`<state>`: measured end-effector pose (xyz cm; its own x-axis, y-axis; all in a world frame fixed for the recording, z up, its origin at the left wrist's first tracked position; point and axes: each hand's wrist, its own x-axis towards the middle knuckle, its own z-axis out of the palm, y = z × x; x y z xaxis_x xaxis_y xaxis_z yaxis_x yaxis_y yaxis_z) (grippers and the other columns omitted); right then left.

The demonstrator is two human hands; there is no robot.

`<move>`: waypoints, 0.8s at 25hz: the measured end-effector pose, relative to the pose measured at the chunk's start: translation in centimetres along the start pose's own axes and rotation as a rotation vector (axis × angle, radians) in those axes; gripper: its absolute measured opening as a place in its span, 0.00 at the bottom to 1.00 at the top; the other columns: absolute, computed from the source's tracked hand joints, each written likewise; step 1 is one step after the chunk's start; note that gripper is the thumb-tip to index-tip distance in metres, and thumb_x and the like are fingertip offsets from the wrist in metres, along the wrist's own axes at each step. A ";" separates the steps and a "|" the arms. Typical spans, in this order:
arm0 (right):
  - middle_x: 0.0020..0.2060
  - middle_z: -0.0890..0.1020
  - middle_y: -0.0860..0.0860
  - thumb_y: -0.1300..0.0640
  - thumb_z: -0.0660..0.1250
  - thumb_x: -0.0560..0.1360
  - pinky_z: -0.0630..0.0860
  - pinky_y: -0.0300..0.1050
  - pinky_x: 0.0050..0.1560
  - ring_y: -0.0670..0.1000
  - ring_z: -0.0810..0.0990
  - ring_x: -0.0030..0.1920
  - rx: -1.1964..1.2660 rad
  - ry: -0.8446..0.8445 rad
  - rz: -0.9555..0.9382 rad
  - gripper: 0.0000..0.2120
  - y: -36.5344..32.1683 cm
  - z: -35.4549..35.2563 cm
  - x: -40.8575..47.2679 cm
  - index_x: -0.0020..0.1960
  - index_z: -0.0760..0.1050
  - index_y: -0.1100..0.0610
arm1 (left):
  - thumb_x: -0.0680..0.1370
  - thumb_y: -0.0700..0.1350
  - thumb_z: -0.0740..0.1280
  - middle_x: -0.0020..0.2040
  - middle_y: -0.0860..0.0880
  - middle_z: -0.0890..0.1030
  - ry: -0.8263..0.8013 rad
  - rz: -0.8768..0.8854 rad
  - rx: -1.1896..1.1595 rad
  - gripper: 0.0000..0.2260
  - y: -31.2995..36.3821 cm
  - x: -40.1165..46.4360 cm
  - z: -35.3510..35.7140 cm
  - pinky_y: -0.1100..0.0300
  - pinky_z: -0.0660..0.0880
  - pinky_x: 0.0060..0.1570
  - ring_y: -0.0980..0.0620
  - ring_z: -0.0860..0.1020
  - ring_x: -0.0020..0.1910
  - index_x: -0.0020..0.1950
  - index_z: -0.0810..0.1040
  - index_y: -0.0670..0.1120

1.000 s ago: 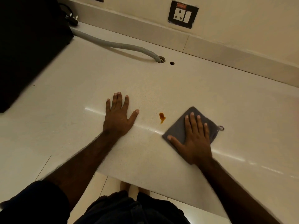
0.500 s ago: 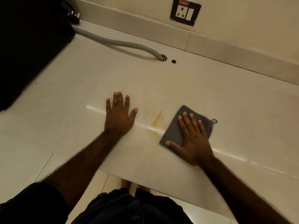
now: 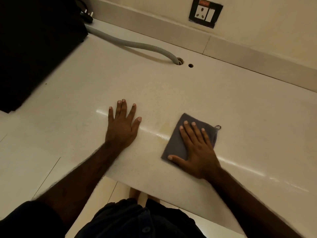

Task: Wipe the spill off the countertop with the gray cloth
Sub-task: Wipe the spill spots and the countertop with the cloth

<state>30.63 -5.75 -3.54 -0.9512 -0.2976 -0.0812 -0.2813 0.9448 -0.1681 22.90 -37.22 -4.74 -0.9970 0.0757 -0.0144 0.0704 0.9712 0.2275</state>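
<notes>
A folded gray cloth (image 3: 175, 143) lies flat on the pale countertop (image 3: 171, 93), with a small loop at its far right corner. My right hand (image 3: 197, 148) presses down on the cloth, fingers spread, covering most of it. Left of the cloth a faint yellowish smear (image 3: 163, 130) marks the counter where the spill was. My left hand (image 3: 122, 126) rests flat on the counter, fingers apart, holding nothing, a hand's width left of the smear.
A large black appliance (image 3: 34, 45) fills the far left of the counter. A gray corrugated hose (image 3: 137, 45) runs from it into a hole (image 3: 179, 61), beside a smaller hole (image 3: 190, 65). A wall socket (image 3: 205, 12) sits above the backsplash. The counter's front edge is near my body.
The orange-brown drop seen a second ago was smeared by the cloth and is now only a faint yellowish mark. My right hand slid the cloth over it and back right. The left hand stayed put.
</notes>
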 end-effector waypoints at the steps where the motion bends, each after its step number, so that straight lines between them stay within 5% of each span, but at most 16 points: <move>1: 0.88 0.39 0.47 0.16 0.49 0.75 0.47 0.67 0.86 0.52 0.36 0.88 0.004 -0.008 0.058 0.55 0.8 -0.6 0.7 0.88 0.40 0.48 | 0.84 0.64 0.38 0.86 0.42 0.45 0.004 -0.003 -0.004 0.32 0.0 0.1 0.0 0.38 0.41 0.82 0.45 0.40 0.85 0.85 0.47 0.52; 5: 0.88 0.40 0.52 0.15 0.43 0.74 0.42 0.66 0.86 0.55 0.36 0.88 0.037 -0.005 0.233 0.57 -1.4 -1.7 7.0 0.88 0.41 0.53 | 0.84 0.64 0.39 0.86 0.42 0.45 0.017 -0.025 0.041 0.31 0.0 0.1 0.0 0.37 0.39 0.81 0.43 0.39 0.85 0.85 0.47 0.53; 9: 0.88 0.40 0.52 0.15 0.45 0.74 0.40 0.66 0.86 0.56 0.36 0.88 0.044 -0.004 0.084 0.58 -5.8 -0.1 6.1 0.89 0.41 0.53 | 0.83 0.65 0.38 0.86 0.42 0.45 0.009 -0.056 0.045 0.32 0.1 0.1 0.0 0.35 0.40 0.81 0.43 0.42 0.85 0.85 0.47 0.53; 13: 0.89 0.41 0.48 0.16 0.51 0.74 0.46 0.67 0.86 0.53 0.38 0.88 0.039 0.011 -0.014 0.56 -3.2 0.9 0.3 0.89 0.41 0.49 | 0.83 0.67 0.38 0.86 0.43 0.44 0.015 -0.064 0.026 0.34 0.0 0.2 0.4 0.37 0.40 0.81 0.44 0.41 0.85 0.85 0.46 0.51; 20: 0.88 0.41 0.51 0.16 0.44 0.75 0.41 0.65 0.87 0.55 0.38 0.88 0.030 0.012 0.188 0.55 -2.5 -1.2 9.3 0.89 0.41 0.52 | 0.82 0.70 0.36 0.86 0.42 0.43 0.004 -0.068 0.035 0.36 -0.1 0.5 0.6 0.37 0.40 0.81 0.44 0.39 0.85 0.85 0.44 0.52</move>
<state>22.36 -10.67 -2.67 -0.9881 -0.1145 -0.1024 -0.0947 0.9790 -0.1807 22.37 -37.15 -5.35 -0.9997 0.0082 -0.0248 0.0033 0.9815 0.1916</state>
